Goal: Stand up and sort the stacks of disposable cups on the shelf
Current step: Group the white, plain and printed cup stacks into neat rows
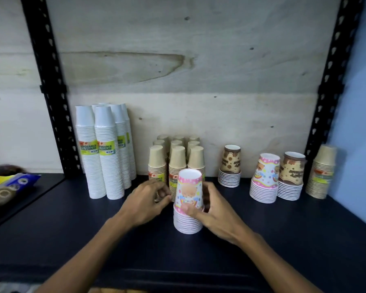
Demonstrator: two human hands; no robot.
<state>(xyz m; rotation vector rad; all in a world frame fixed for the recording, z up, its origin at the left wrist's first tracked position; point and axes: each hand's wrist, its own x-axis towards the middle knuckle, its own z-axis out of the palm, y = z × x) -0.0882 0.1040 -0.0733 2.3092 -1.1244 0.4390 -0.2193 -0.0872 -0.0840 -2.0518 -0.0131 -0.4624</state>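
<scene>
Pink-patterned paper cups, stacked upside down, are standing as one pink stack (188,206) near the front middle of the dark shelf (283,240), and we are holding it with both hands. Our right hand (215,214) is wrapping around its right side, thumb lying across the front of the cups; our left hand (145,203) is sitting just beside its left side with fingers curled loosely, and we cannot tell whether they are touching it. Behind are clustering kraft-brown stacks (176,163), and tall white stacks (106,153) are standing at the back left. To the right are standing a brown-printed stack (230,166), a second pink stack (265,178), another brown-printed stack (291,176) touching it, and one kraft stack (321,172) at the far right.
</scene>
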